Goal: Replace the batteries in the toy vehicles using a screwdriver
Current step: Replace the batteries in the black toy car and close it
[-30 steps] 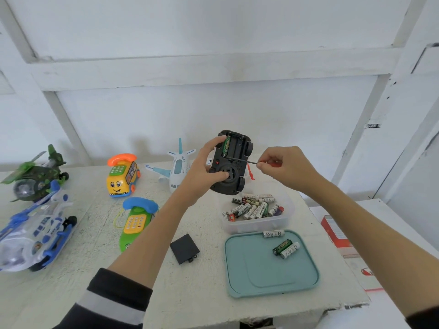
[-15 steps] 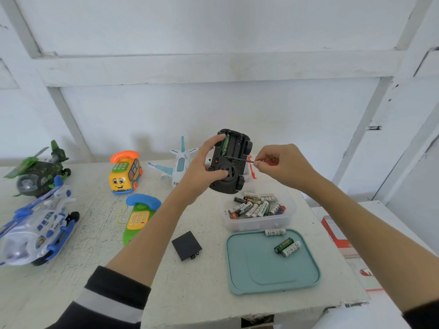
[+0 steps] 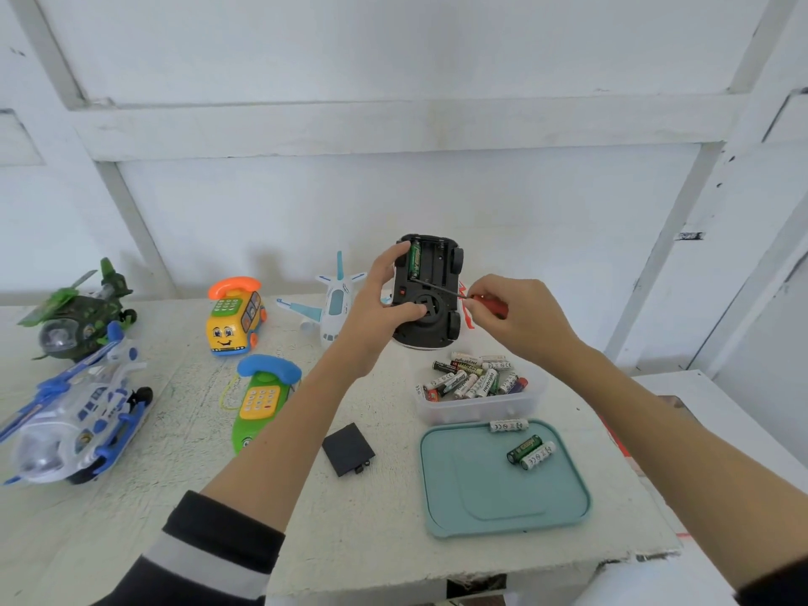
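Centrally, above a white, rough-painted table [image 3: 393, 518], the left hand [image 3: 376, 308] grips an upturned black toy car [image 3: 430, 295], thumb and fingers curled round its underside; the battery bay is uncovered and one green battery [image 3: 413, 259] sits in its left slot. The right hand [image 3: 520, 319] pinches a red-handled screwdriver [image 3: 489, 304], whose thin shaft reaches across to the car's underside near the bay. On the table below lies the black battery cover [image 3: 348, 449], apart from the car. Just right of it rests a teal lid [image 3: 472, 487] bearing three loose batteries [image 3: 530, 450], and behind that a clear tub [image 3: 529, 402] heaped with more. Other toys stand leftward: a white aeroplane [image 3: 334, 306], a yellow bus phone [image 3: 234, 319], a green phone [image 3: 260, 402], a blue-and-white helicopter [image 3: 74, 413] and a green helicopter [image 3: 78, 312]. Behind the table rises a white-painted wall [image 3: 393, 59] with framing battens.
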A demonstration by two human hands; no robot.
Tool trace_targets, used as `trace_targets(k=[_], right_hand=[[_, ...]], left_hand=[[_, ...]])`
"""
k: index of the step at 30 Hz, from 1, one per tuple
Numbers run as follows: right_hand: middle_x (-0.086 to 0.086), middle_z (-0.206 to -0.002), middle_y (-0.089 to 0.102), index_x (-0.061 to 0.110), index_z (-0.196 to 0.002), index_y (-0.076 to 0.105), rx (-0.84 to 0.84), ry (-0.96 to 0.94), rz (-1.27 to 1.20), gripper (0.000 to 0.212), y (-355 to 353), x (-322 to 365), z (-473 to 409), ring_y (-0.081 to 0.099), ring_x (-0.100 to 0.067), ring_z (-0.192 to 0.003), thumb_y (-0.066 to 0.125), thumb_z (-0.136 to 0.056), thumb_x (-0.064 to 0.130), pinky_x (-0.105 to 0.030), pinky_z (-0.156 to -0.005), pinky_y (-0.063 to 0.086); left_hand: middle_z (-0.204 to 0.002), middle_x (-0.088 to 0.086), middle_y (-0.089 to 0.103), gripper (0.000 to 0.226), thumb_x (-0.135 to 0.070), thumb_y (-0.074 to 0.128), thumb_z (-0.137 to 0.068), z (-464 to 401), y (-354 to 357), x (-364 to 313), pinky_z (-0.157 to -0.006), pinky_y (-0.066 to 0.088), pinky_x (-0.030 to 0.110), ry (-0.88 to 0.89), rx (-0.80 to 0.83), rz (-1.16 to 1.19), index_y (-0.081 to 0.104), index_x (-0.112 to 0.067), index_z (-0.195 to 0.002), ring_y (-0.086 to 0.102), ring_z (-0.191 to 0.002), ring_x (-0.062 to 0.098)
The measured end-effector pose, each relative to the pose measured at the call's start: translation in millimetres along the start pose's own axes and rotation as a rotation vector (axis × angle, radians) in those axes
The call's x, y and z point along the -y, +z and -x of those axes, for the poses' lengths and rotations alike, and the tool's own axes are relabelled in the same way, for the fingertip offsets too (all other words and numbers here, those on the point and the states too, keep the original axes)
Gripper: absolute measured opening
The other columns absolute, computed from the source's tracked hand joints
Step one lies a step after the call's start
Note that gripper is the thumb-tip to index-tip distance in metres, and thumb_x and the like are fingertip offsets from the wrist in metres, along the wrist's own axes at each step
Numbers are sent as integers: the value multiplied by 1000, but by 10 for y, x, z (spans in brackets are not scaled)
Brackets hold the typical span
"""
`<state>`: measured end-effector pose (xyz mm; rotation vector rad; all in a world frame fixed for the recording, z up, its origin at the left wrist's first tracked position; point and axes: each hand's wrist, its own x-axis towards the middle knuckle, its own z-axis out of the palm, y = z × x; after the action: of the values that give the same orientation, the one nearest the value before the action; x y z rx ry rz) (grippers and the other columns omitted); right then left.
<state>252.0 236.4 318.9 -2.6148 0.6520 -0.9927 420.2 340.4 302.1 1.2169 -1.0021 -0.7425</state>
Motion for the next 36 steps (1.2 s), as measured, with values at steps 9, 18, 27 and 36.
trace_targets(k=[9,18,27,36], right_hand=[[-4,-56,62,8,-80,70,-58,68,-176,5,-120,-55,40,49,-9,-50,67,-82,11,-14,-56,38],[1,-63,61,9,-79,67,-73,104,5,10,-249,-72,-123,58,-22,-64,64,-83,18,-31,-65,47],[2,-61,59,10,-77,67,-31,111,44,11,-300,-103,-148,56,-21,-63,63,-83,19,-31,-64,46],[11,-57,52,8,-73,65,102,202,86,14,-442,-211,-217,45,-5,-56,62,-82,19,-25,-59,38]], left_hand=[[-143,-1,42,76,-2,66,-72,32,-34,-43,-95,53,50,10,46,-47,51,-56,-123,55,-123,33],[-143,-7,42,77,14,58,-83,82,-71,39,-82,59,39,45,138,-214,45,-45,-132,70,-94,27],[-141,-6,40,80,13,58,-78,5,-45,89,-93,55,37,92,166,-355,48,-51,-126,53,-121,27],[-143,-6,34,73,-7,54,-68,-166,-24,107,-102,49,38,110,297,-580,46,-52,-124,41,-130,17]])
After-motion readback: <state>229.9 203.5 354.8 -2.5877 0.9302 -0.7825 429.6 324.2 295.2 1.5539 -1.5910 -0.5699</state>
